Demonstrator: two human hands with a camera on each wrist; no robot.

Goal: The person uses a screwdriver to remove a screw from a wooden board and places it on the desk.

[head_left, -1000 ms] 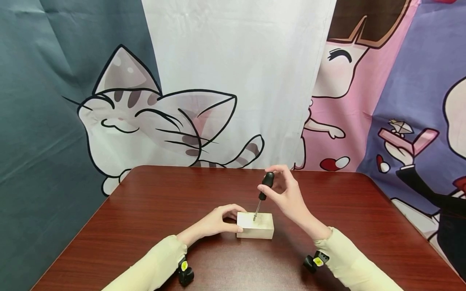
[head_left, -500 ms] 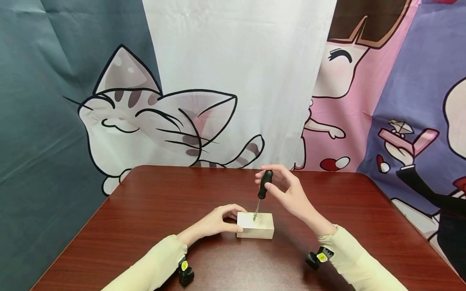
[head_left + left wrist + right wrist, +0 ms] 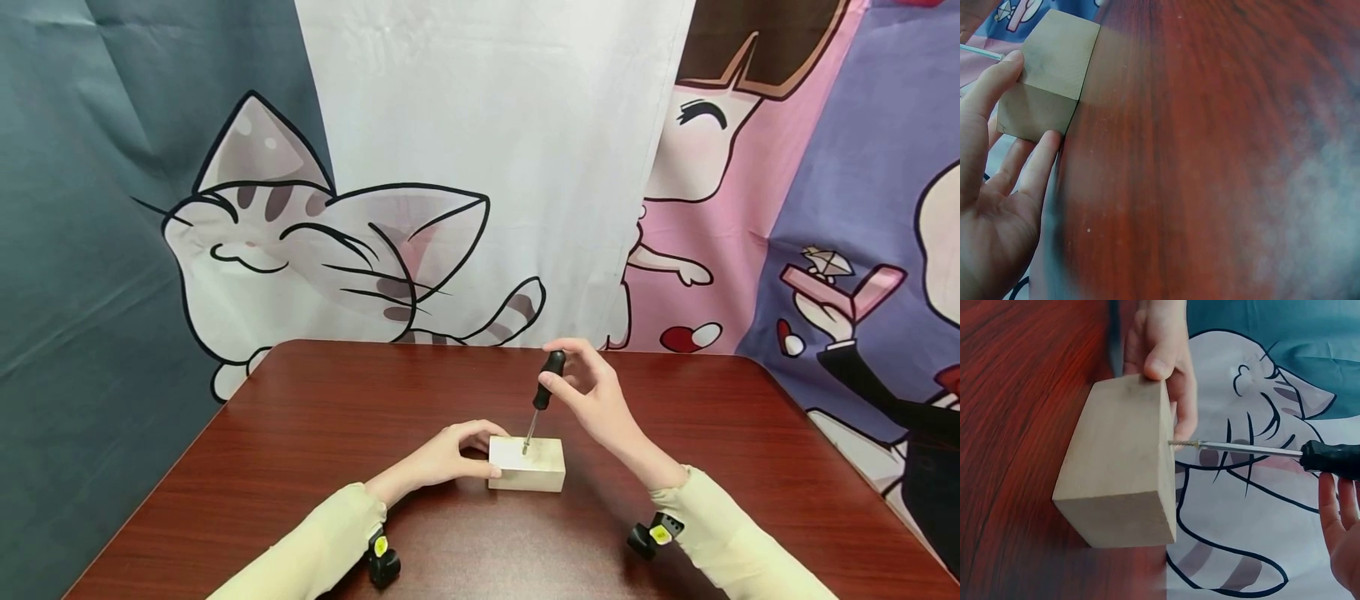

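Note:
A pale wooden block (image 3: 532,480) lies on the table, its left end gripped by my left hand (image 3: 448,458). In the left wrist view, the thumb is at the block's upper edge and the fingers (image 3: 1040,162) spread along its end face. A small brass-coloured screw (image 3: 1184,444) stands partway out of the block's top. The tip of a black-handled screwdriver (image 3: 550,382) meets the screw head, its shaft leaning slightly right in the head view. My right hand (image 3: 597,404) holds the handle between thumb and fingers, above and right of the block.
The reddish-brown wooden table (image 3: 360,392) stretches around the block. Behind it hangs a cloth backdrop (image 3: 480,108) with cartoon drawings. Small black devices, including the left wrist camera (image 3: 383,567), sit on both wrists over cream sleeves.
The right fingers loosened and spread beside the handle, then closed round it again, the thumb moving across it. The handle tilted a little. The left hand and block stayed put.

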